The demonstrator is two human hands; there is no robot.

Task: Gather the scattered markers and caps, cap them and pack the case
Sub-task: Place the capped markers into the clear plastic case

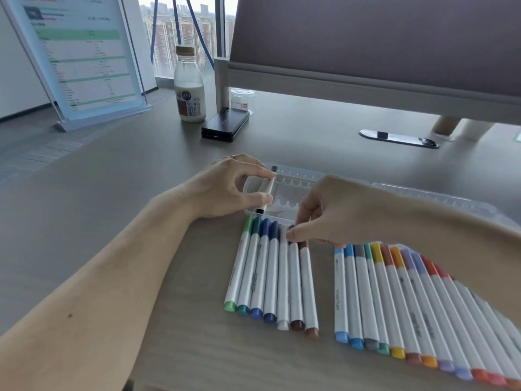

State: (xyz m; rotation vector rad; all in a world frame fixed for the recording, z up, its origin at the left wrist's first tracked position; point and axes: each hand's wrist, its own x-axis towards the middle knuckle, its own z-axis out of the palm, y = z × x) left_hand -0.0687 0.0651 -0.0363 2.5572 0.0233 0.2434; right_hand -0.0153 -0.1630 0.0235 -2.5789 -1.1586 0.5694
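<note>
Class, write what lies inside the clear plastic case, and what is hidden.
One white black-capped marker sits in the clear plastic case, at its left end, pinched by the left hand. Slots beside it hold nothing. The right hand, pinching a brown-ended marker, hides the case's right part.

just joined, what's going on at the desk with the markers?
A person is packing markers into the clear case. The left hand holds a black marker at the case's left end. The right hand pinches the top of a brown marker in the left row. A longer right row lies capped beside it.
</note>
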